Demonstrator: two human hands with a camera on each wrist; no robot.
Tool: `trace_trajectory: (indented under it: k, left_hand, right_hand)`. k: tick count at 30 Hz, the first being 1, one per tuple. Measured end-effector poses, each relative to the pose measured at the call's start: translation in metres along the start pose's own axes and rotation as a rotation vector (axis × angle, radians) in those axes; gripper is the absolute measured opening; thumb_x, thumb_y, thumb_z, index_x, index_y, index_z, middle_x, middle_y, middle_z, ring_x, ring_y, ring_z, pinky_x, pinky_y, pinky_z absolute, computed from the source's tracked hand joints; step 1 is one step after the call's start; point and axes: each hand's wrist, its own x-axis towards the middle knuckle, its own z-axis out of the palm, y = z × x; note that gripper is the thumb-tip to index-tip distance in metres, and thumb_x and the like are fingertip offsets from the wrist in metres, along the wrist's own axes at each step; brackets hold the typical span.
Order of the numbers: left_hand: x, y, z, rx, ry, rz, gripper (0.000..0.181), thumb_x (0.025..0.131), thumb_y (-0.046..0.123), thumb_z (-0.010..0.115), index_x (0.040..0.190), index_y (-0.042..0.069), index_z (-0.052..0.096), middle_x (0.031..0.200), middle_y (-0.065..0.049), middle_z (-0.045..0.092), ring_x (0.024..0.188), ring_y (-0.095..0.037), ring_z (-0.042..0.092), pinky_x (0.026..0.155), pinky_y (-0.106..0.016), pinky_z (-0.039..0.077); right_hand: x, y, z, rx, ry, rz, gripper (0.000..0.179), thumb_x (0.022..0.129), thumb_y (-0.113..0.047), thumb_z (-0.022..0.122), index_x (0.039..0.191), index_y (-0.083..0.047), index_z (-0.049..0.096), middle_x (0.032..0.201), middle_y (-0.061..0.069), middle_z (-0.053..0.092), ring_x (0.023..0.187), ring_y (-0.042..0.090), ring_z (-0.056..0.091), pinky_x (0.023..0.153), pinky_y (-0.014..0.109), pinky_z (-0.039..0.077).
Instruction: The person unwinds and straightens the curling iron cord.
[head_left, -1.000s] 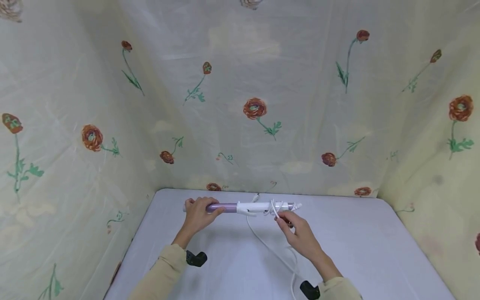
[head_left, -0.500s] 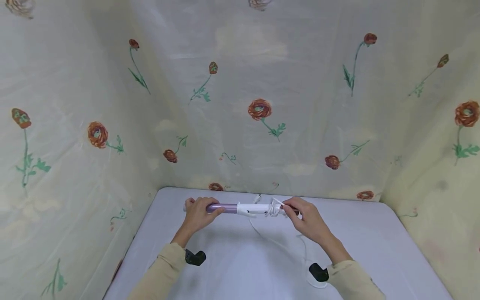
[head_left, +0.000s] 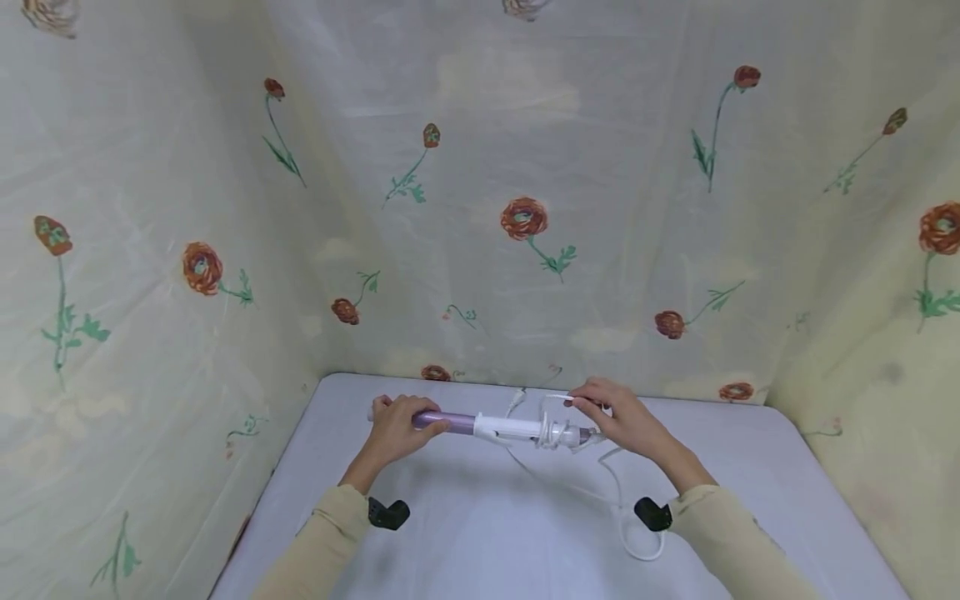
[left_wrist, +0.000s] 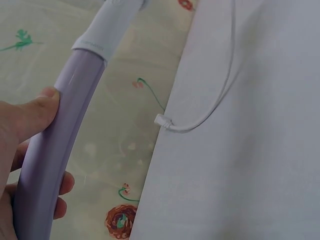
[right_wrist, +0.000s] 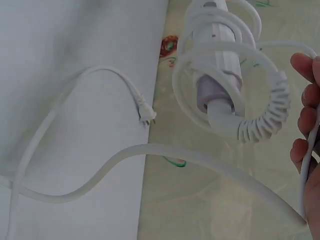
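What looks like a curling iron (head_left: 506, 427), with a purple barrel and a white handle, is held level above the table. My left hand (head_left: 397, 429) grips its purple barrel (left_wrist: 67, 120), thumb on one side and fingers round the other. White power cord (right_wrist: 200, 157) is looped several times round the handle end, beside a ribbed strain relief (right_wrist: 265, 117). To the right and slightly above that end, my right hand (head_left: 618, 421) holds a length of the cord between thumb and curled fingers. The cord's loose part hangs down to the table.
On the white-covered table (head_left: 450, 533), the cord's two-pin plug (right_wrist: 146, 111) lies near the far edge. Flower-printed sheeting (head_left: 525, 292) stands behind and along both sides. A dark wrist camera (head_left: 652, 514) sits at each sleeve.
My right hand has moved from below the handle up and to its right, drawing the cord with it. The iron's handle end has dipped slightly. My left hand keeps its grip on the barrel.
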Motion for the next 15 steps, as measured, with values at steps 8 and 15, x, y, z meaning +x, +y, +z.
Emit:
trace_trajectory:
  k: [8, 15]
  left_hand:
    - [0.001, -0.005, -0.007, -0.061, -0.058, 0.069, 0.032, 0.082, 0.047, 0.069, 0.101, 0.022, 0.069, 0.097, 0.003, 0.069, 0.086, -0.014, 0.055, 0.092, -0.046, 0.019]
    - [-0.001, -0.013, -0.009, -0.119, -0.07, 0.07, 0.037, 0.081, 0.052, 0.067, 0.103, 0.021, 0.068, 0.103, 0.0, 0.069, 0.089, -0.017, 0.056, 0.091, -0.047, 0.019]
  right_hand:
    - [0.002, 0.017, -0.005, 0.054, -0.127, 0.096, 0.016, 0.095, -0.014, 0.055, 0.103, -0.011, 0.069, 0.086, -0.003, 0.062, 0.072, 0.005, 0.05, 0.064, 0.023, 0.045]
    - [-0.014, 0.028, 0.014, 0.138, -0.135, 0.243, 0.02, 0.098, -0.017, 0.05, 0.107, -0.009, 0.066, 0.099, 0.008, 0.068, 0.084, 0.01, 0.06, 0.073, 0.024, 0.05]
